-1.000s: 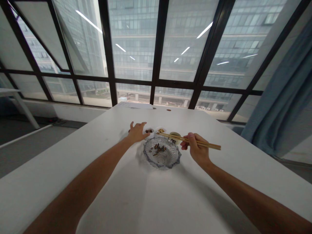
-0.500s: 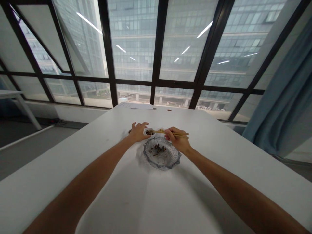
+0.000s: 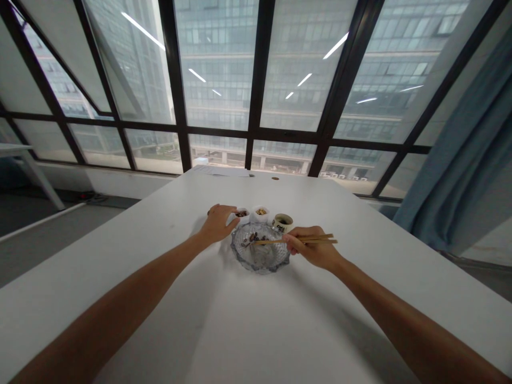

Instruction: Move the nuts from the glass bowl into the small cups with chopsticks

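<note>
My right hand (image 3: 314, 245) is closed round a pair of wooden chopsticks (image 3: 270, 241), whose tips reach down over the dark pieces (image 3: 258, 236) in a cut-glass bowl (image 3: 262, 262). I cannot tell whether a piece is pinched between the tips. My left hand (image 3: 218, 223) grips the left side of a small white bowl (image 3: 245, 218) that holds dark bits, thumb on the near side and fingers behind. Beside it stands a second white bowl (image 3: 261, 217) with pale yellowish pieces. A cream cup (image 3: 282, 221) with dark lettering is just beyond my right hand.
All this rests on a white table (image 3: 180, 309). Papers (image 3: 222, 171) and a small brown disc (image 3: 275, 178) lie at its far edge, below the windows. A blue curtain (image 3: 452, 160) hangs at the right.
The chopsticks went left to the bowl of dark bits, then came back down over the glass bowl, uncovering the cup. My left hand stays by its small bowl, fingers drawn in slightly.
</note>
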`<state>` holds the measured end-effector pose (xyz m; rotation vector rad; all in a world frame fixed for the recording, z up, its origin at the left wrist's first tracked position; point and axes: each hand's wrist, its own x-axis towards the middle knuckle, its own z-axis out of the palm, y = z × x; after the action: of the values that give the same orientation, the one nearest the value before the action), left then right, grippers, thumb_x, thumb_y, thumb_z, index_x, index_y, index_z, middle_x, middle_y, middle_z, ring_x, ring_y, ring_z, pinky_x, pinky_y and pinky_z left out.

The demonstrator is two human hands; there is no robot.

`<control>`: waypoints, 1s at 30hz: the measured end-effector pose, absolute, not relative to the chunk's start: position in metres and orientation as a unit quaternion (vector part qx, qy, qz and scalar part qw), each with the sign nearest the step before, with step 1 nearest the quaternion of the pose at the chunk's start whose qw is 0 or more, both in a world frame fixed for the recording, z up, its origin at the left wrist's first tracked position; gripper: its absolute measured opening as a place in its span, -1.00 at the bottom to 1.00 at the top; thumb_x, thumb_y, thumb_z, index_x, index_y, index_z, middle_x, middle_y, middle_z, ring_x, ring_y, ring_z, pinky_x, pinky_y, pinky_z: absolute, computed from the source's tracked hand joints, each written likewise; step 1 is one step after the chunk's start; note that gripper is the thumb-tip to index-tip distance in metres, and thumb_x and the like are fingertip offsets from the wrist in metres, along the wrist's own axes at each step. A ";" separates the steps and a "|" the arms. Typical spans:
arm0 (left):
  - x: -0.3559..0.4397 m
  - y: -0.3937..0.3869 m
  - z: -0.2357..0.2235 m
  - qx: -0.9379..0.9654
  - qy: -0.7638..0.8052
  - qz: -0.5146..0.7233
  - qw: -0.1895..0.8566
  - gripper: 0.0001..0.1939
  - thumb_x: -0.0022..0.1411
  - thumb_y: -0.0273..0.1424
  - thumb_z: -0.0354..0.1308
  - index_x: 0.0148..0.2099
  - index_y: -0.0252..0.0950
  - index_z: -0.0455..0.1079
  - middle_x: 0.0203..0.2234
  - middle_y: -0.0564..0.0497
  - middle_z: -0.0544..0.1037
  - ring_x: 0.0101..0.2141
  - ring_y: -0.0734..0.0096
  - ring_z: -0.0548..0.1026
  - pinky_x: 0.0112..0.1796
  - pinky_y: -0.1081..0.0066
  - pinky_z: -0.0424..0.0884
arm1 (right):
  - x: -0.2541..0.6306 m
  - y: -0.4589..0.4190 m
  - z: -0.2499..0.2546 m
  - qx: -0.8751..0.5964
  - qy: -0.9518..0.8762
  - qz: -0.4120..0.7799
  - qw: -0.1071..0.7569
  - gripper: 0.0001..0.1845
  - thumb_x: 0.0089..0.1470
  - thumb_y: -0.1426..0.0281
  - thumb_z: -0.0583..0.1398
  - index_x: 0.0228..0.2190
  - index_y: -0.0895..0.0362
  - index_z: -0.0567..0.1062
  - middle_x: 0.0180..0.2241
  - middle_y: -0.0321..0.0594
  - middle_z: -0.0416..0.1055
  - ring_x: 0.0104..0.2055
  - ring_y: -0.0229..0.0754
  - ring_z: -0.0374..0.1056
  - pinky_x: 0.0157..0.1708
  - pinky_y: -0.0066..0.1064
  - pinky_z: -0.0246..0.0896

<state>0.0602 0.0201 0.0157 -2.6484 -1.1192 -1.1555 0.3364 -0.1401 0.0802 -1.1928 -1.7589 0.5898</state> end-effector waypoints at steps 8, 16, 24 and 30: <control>0.047 -0.006 0.006 -0.842 -0.315 -0.435 0.047 -0.76 0.41 -0.28 -0.02 -0.05 -0.20 0.44 0.01 -0.09 0.60 0.08 0.17 0.48 0.16 0.03 0.29 | 0.345 -0.136 0.072 -0.474 -0.744 0.098 0.461 -0.54 0.18 0.02 0.25 -0.58 0.04 0.61 -0.65 -0.25 0.48 -0.64 -0.22 0.35 -0.61 -0.44 0.20; 0.049 -0.007 0.004 -0.838 -0.302 -0.453 0.037 -0.78 0.41 -0.33 -0.03 -0.05 -0.21 0.42 -0.01 -0.09 0.60 0.06 0.20 0.48 0.15 0.05 0.29 | 0.349 -0.135 0.062 -0.410 -0.831 0.040 0.373 -0.57 0.32 0.05 0.16 -0.37 0.04 0.66 -0.48 -0.22 0.57 -0.50 -0.21 0.47 -0.46 -0.46 0.30; 0.049 -0.006 0.001 -0.835 -0.294 -0.464 0.034 -0.80 0.42 -0.35 -0.04 -0.06 -0.21 0.40 -0.02 -0.09 0.60 0.05 0.20 0.49 0.13 0.05 0.30 | 0.348 -0.134 0.061 -0.393 -0.849 0.010 0.353 -0.45 0.38 -0.01 0.06 -0.38 0.10 0.61 -0.50 -0.20 0.55 -0.52 -0.24 0.46 -0.48 -0.49 0.31; 0.050 -0.006 0.001 -0.836 -0.291 -0.465 0.031 -0.80 0.42 -0.37 -0.03 -0.06 -0.22 0.40 -0.02 -0.08 0.61 0.04 0.20 0.49 0.13 0.06 0.28 | 0.345 -0.135 0.063 -0.423 -0.831 0.048 0.358 -0.40 0.36 -0.06 0.04 -0.41 0.09 0.60 -0.53 -0.21 0.54 -0.54 -0.23 0.45 -0.54 -0.47 0.29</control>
<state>0.0500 -0.0064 0.0008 -2.5754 -0.8961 -1.4327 0.3451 -0.1355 0.0626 -1.0900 -2.1441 0.1228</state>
